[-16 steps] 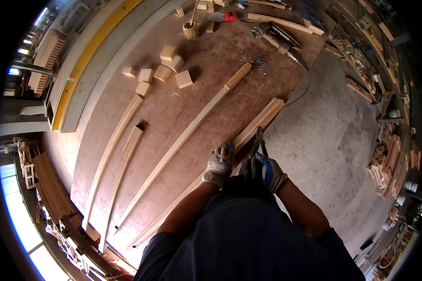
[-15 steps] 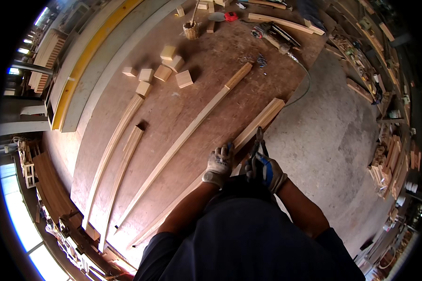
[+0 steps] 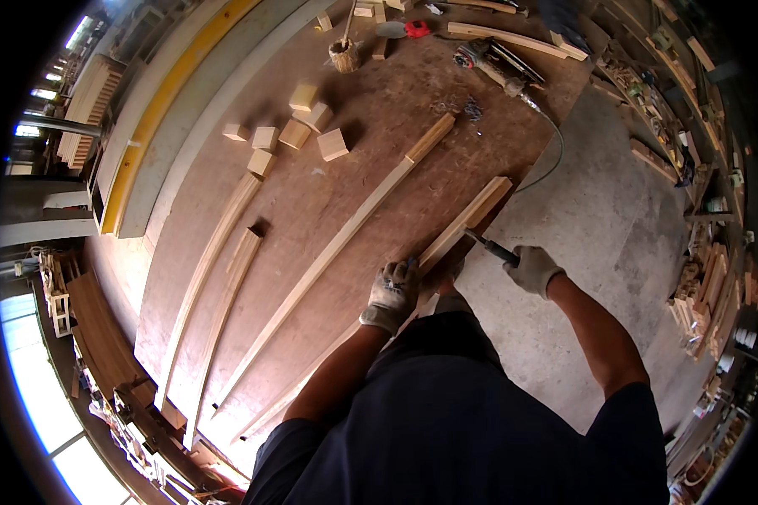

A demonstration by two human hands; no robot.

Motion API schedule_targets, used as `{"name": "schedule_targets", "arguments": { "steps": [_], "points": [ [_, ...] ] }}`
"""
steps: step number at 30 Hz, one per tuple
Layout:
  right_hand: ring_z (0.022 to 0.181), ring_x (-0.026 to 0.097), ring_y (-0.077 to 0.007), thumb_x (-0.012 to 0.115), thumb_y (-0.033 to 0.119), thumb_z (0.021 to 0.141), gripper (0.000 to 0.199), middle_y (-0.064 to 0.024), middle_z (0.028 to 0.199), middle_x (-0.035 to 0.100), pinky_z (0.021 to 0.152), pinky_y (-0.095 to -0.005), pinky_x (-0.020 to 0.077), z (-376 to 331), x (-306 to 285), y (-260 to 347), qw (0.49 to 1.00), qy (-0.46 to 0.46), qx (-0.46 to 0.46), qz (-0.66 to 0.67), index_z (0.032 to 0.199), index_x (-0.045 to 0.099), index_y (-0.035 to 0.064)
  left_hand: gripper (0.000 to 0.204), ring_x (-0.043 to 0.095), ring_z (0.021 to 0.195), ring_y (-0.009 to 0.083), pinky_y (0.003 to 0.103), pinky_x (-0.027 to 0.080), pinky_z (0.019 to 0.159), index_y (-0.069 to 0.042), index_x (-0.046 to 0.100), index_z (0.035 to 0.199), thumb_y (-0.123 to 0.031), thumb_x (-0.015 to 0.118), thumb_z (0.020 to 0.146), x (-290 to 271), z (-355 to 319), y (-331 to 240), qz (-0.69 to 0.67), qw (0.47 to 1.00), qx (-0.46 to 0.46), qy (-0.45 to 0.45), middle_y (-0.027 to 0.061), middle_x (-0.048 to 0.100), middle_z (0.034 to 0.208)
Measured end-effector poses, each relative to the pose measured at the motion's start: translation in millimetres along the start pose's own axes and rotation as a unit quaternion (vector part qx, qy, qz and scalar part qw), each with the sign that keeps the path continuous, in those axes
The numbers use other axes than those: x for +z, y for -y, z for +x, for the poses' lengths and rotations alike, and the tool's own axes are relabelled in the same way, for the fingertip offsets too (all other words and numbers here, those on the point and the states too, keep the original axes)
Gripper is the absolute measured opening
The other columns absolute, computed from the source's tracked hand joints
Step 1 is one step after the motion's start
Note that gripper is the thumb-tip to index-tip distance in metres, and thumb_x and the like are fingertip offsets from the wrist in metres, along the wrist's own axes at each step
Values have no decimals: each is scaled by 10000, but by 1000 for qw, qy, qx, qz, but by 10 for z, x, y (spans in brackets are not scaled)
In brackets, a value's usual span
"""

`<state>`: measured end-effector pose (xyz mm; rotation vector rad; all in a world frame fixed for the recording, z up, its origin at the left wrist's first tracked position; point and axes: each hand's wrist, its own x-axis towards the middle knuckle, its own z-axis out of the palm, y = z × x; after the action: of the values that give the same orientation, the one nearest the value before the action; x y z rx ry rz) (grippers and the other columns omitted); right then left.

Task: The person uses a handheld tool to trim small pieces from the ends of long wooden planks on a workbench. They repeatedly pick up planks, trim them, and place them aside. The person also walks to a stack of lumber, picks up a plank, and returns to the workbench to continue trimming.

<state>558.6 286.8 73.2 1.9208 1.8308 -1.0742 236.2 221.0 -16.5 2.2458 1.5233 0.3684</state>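
Note:
A long pale wooden strip (image 3: 465, 220) lies along the right edge of the brown work board. Gloved in grey and white, my left hand (image 3: 394, 290) is closed over this strip, with its fingertips at the far side. My right hand (image 3: 533, 271), also gloved, is off the board's edge to the right. It grips a dark-handled hand tool (image 3: 502, 252) whose narrow metal end points left, close to the strip's right side. The tool's exact kind is hard to make out, as is whether its end touches the wood.
More long strips (image 3: 337, 251) lie on the brown work board (image 3: 312, 215) to the left. Several wood blocks (image 3: 333, 145) sit farther off. Beyond are a corded power tool (image 3: 493, 67), a brush pot (image 3: 344, 56) and a red-handled tool (image 3: 416, 29). Concrete floor (image 3: 581, 202) lies right.
My right hand has swung out to the right, away from my body. The tool, upright with two arms showing before, now lies slanted toward the strip. My left hand stays on the strip.

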Motion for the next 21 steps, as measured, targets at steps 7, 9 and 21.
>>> {"name": "schedule_targets", "arguments": {
  "steps": [7,9,21],
  "points": [
    [883,689,-404,620,253,886,252,-235,873,698,794,-489,544,201,499,-357,989,-129,-72,-25,994,593,27,494,568,1089,392,485,489,934,-4,566,1295,-185,651,843,-76,60,-46,-17,999,-17,27,190,625,1161],
    [852,685,-387,618,219,871,226,-219,880,688,770,-479,543,288,601,-467,965,-212,-134,-72,992,582,31,508,560,1102,402,488,490,945,-6,576,1291,-180,678,824,-89,55,-27,-34,999,-23,35,197,623,1169],
    [910,667,-401,669,322,890,315,-205,905,680,821,-463,521,-1,164,-208,954,-265,-141,-4,1009,587,42,384,591,1026,433,512,515,877,-44,653,1183,-192,707,833,-411,-218,170,-64,996,-65,8,231,651,1079]
  ]
}}
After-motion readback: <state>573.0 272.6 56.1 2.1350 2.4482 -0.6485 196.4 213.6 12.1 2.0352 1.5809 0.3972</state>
